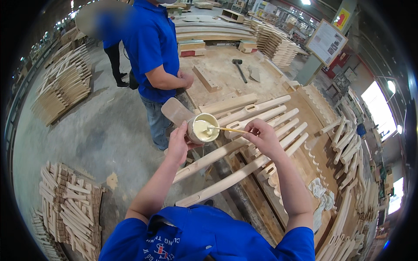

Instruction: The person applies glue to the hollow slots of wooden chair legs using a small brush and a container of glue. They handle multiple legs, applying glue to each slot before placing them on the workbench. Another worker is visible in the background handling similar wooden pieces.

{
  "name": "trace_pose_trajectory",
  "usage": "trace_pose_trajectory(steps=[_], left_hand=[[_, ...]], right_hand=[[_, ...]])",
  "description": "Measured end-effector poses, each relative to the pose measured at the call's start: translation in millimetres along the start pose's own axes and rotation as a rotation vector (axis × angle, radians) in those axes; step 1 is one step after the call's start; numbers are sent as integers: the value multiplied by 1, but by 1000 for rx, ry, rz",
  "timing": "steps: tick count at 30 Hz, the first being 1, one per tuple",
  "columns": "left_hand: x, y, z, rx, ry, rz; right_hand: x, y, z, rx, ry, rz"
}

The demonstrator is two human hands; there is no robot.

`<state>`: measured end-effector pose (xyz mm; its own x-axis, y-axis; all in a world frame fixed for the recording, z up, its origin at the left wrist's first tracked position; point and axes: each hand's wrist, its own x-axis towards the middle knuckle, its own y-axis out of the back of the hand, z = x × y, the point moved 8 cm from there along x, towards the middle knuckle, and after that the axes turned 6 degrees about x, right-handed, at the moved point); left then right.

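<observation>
Mixing cup in use above a bench of wooden parts. The right hand (pixel 261 135) pinches a thin wooden applicator (pixel 233 129) near its outer end, between thumb and fingertips; whether its coated tip carries bristles cannot be told. The left hand (pixel 177 143) is closed around the left side of a cup (pixel 195 136), tilted so that its mouth faces the wearer. The applicator extends leftward from the right-hand pinch, crosses the cup's right rim and ends in pale yellow paste (pixel 201 129); the cup thus lies to the left of that pinch and directly within the left grip. Good practice, as judged here: keep the cup steady and only slightly tilted, work the tip slowly through the paste, and wipe excess on the inner rim, lest drips mark the wood. Just beyond the cup lie slotted wooden rails (pixel 262 105); nearer the wearer, a long wooden rail (pixel 226 179) passes below the right forearm. Farther off, a black mallet (pixel 241 71) rests on the workbench (pixel 220 61), near a co-worker (pixel 154 48) in blue.
</observation>
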<state>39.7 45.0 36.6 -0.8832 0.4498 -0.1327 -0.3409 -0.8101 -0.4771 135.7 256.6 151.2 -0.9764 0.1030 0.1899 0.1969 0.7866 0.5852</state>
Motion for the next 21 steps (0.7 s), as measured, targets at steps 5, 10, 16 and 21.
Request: trace_pose_trajectory(steps=[5, 10, 16, 21], left_hand=[[6, -10, -4, 20, 23, -56], [14, -19, -10, 13, 41, -95], [21, -23, -21, 52, 78, -140], [11, -6, -36, 45, 178, -83]], right_hand=[[-7, -15, 31, 150, -242, -198], [-9, -17, 35, 157, -180, -166], [-11, 0, 45, 261, -309, -166], [9, 60, 3, -680, -27, 55]])
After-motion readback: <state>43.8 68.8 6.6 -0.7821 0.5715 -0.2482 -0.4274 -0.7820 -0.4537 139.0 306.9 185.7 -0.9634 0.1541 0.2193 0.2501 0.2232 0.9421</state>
